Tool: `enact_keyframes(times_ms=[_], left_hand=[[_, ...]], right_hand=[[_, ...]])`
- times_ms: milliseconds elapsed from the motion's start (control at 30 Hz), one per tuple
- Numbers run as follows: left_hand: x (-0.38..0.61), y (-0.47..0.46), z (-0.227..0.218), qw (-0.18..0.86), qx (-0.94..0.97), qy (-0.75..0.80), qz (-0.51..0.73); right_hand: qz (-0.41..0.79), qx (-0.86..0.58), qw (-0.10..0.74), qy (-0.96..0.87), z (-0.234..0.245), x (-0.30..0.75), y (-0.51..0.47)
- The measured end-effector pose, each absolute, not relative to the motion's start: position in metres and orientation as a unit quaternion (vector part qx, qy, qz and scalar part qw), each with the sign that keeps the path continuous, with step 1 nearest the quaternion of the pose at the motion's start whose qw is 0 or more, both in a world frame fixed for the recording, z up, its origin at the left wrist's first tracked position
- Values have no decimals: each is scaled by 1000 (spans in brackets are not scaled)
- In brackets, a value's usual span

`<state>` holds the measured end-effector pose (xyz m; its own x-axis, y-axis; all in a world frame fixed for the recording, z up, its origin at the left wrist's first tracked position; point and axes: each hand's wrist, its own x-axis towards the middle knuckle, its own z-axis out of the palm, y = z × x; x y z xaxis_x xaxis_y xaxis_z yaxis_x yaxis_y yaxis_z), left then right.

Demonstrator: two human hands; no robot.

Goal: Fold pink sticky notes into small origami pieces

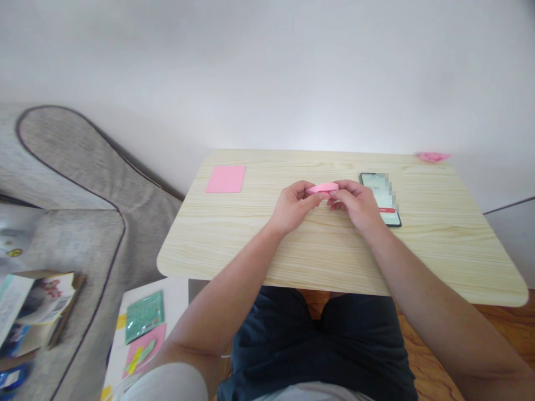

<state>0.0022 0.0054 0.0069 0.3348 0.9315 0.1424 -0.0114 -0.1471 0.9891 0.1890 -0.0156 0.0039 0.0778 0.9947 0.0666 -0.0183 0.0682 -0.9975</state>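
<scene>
Between my two hands, a little above the middle of the wooden table (326,245), is a piece of folded pink paper (326,187). My left hand (291,206) pinches its left end, thumb in front. At the other end, my right hand (355,203) is closed on the paper with thumb and fingers. Some fingertips are hidden behind the folds. A flat pink paper square (226,179) lies at the table's back left. The phone (383,199) rests just to the right of my right hand, its screen lit and partly blurred out.
A crumpled or folded pink paper piece (433,157) sits at the table's back right corner. On a white surface (175,289) at lower left lie a green packet (145,315) and pink paper (155,341). A grey sofa (142,234) holding an open box (37,312) stands left.
</scene>
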Motion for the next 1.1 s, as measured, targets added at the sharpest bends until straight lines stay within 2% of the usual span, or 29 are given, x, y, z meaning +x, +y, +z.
enact_keyframes(times_ms=[133,267,533,1100], left_hand=[[1,6,8,493,642,384,444],[2,5,8,494,644,383,441],[1,5,8,505,623,397,447],[-1,8,7,525,614,389,443]], right_hand=[[501,-493,535,-468,2,193,-13],[494,-497,528,-479,2,196,-13],[397,-471,568,-546,13,192,-22],[325,-431,524,-659,14,199,-24]])
